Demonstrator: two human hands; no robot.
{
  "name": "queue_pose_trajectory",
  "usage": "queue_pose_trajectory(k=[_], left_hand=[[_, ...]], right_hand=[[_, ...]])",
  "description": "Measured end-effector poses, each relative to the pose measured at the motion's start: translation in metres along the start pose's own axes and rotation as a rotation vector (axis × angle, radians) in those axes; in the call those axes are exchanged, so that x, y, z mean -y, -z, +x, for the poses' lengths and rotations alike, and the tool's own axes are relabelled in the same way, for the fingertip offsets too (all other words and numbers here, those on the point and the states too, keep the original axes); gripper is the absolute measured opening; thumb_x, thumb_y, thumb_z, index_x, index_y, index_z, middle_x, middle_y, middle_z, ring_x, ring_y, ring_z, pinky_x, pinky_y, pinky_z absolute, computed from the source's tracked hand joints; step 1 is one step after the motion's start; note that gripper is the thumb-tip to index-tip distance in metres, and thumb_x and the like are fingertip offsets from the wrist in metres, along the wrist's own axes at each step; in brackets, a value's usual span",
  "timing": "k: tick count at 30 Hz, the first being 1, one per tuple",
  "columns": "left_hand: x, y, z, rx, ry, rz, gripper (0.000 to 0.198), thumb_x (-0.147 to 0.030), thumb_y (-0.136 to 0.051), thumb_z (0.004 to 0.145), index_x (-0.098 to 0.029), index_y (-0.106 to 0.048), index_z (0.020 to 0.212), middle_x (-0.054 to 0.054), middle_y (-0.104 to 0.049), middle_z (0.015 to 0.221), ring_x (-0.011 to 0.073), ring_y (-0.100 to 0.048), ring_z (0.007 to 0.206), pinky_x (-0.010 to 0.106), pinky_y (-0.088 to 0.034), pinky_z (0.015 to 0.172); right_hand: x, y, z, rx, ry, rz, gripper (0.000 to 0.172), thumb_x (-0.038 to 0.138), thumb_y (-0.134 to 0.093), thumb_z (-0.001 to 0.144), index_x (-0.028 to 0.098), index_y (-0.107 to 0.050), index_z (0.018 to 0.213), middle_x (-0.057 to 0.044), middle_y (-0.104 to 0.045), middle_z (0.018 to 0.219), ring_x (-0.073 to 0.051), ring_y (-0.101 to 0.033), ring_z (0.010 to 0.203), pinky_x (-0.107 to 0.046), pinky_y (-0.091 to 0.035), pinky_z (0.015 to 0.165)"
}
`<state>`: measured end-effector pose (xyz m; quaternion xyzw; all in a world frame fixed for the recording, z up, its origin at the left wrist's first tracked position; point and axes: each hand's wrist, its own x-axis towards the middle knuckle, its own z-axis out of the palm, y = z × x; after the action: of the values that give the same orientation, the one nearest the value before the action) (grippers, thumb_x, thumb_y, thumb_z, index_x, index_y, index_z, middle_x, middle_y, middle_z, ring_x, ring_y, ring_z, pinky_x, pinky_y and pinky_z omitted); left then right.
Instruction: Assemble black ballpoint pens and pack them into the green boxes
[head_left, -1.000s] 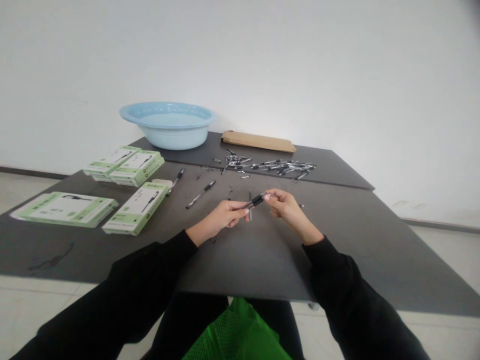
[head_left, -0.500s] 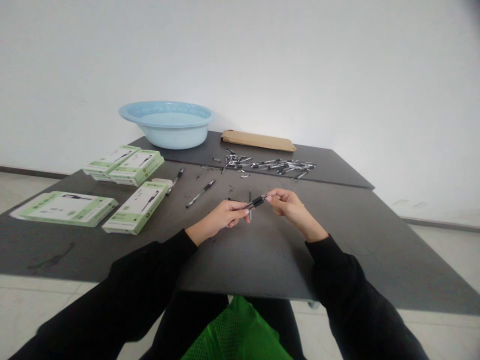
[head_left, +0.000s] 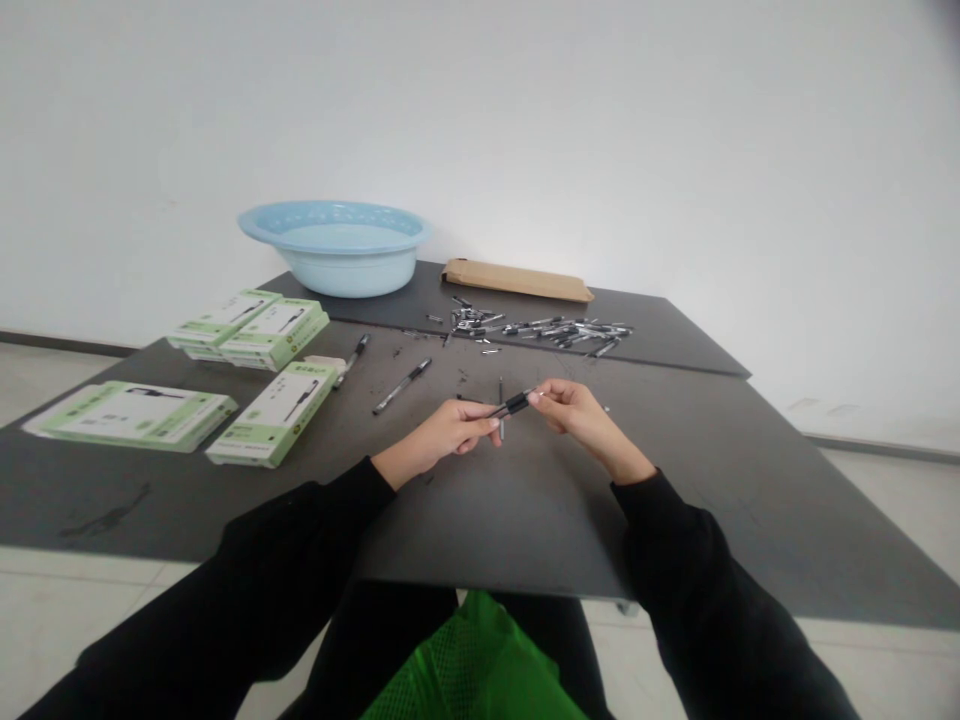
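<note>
Between my two hands, above the near part of the table, is a pen (head_left: pixel 517 403) with a dark grip section, tilted up towards the right. My left hand (head_left: pixel 446 432) is closed round its left end, thumb against fingers. At the other end, my right hand (head_left: pixel 577 415) pinches the tip between thumb and fingers; a small piece there is too tiny to make out. A thin pen part (head_left: pixel 502 432) lies on the table just behind the held pen, partly covered by it. Left of my hands rests a capped clear pen (head_left: pixel 403 387).
Green-and-white pen boxes (head_left: pixel 274 412) lie at the left, another pen (head_left: pixel 352 360) beside them. A light blue basin (head_left: pixel 352 270) stands at the back left. Behind my hands spread a heap of pen parts (head_left: pixel 574 332) and a flat brown cardboard piece (head_left: pixel 517 280).
My right fingers have shifted slightly left along the pen's end, closer to the dark grip. My left hand keeps its hold in nearly the same place.
</note>
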<state>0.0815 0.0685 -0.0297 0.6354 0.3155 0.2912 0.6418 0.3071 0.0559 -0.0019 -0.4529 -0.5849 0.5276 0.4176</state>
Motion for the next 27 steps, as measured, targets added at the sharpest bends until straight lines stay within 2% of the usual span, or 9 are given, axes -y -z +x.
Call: queue_pose_trajectory(k=[3, 9, 14, 18, 20, 24, 27], left_hand=[[0.0015, 0.0007, 0.0011, 0.002, 0.000, 0.000, 0.043, -0.042, -0.064, 0.080, -0.008, -0.069, 0.106, 0.005, -0.067, 0.075, 0.0014, -0.033, 0.039, 0.020, -0.019, 0.039], [0.0028, 0.0013, 0.0016, 0.003, 0.009, 0.009, 0.045, -0.043, -0.064, 0.080, -0.008, -0.068, 0.109, 0.005, -0.067, 0.075, 0.0019, -0.033, 0.039, 0.020, -0.019, 0.039], [0.0021, 0.0010, 0.0009, 0.000, 0.005, 0.020, 0.044, -0.043, -0.063, 0.080, -0.008, -0.069, 0.106, 0.005, -0.066, 0.075, 0.0024, -0.033, 0.040, 0.021, -0.020, 0.041], [0.0038, 0.0009, 0.0016, -0.004, 0.011, 0.031, 0.046, -0.042, -0.063, 0.080, -0.008, -0.067, 0.112, 0.004, -0.066, 0.074, 0.0026, -0.033, 0.040, 0.021, -0.019, 0.040], [0.0043, 0.0011, 0.0020, -0.009, 0.015, 0.033, 0.047, -0.041, -0.063, 0.081, -0.009, -0.067, 0.114, 0.004, -0.066, 0.074, 0.0023, -0.033, 0.040, 0.020, -0.019, 0.040], [0.0044, 0.0019, 0.0020, 0.014, 0.007, 0.023, 0.045, -0.039, -0.063, 0.082, -0.009, -0.067, 0.115, 0.005, -0.067, 0.076, 0.0019, -0.034, 0.040, 0.020, -0.020, 0.040], [0.0045, 0.0019, 0.0018, 0.015, 0.016, 0.017, 0.046, -0.039, -0.063, 0.081, -0.010, -0.067, 0.116, 0.005, -0.066, 0.075, 0.0020, -0.034, 0.039, 0.019, -0.020, 0.039]], right_hand=[[0.0028, 0.0008, -0.0012, 0.026, -0.007, 0.031, 0.039, 0.047, -0.075, 0.071, 0.016, -0.061, 0.090, 0.011, -0.036, 0.049, -0.004, -0.024, 0.039, -0.022, -0.014, 0.041], [-0.0013, 0.0023, -0.0001, -0.020, -0.008, 0.001, 0.037, 0.050, -0.073, 0.072, 0.018, -0.055, 0.072, 0.011, -0.033, 0.047, -0.004, -0.023, 0.039, -0.023, -0.014, 0.041], [-0.0004, 0.0036, -0.0002, 0.016, 0.001, -0.011, 0.038, 0.047, -0.074, 0.072, 0.017, -0.061, 0.092, 0.011, -0.035, 0.047, -0.004, -0.022, 0.039, -0.023, -0.014, 0.041], [-0.0007, 0.0033, 0.0008, -0.033, -0.003, -0.042, 0.037, 0.049, -0.074, 0.070, 0.017, -0.057, 0.072, 0.011, -0.034, 0.045, -0.004, -0.023, 0.039, -0.023, -0.014, 0.041], [-0.0005, 0.0030, 0.0009, -0.054, -0.013, -0.063, 0.038, 0.051, -0.073, 0.071, 0.018, -0.054, 0.069, 0.011, -0.033, 0.044, -0.004, -0.023, 0.038, -0.023, -0.015, 0.041], [0.0051, 0.0032, -0.0020, 0.010, -0.016, -0.027, 0.038, 0.048, -0.074, 0.071, 0.016, -0.061, 0.089, 0.011, -0.036, 0.046, -0.004, -0.023, 0.039, -0.023, -0.015, 0.041], [0.0065, 0.0036, -0.0032, 0.031, -0.021, -0.013, 0.037, 0.047, -0.076, 0.069, 0.016, -0.062, 0.084, 0.011, -0.036, 0.046, -0.004, -0.023, 0.039, -0.023, -0.013, 0.041]])
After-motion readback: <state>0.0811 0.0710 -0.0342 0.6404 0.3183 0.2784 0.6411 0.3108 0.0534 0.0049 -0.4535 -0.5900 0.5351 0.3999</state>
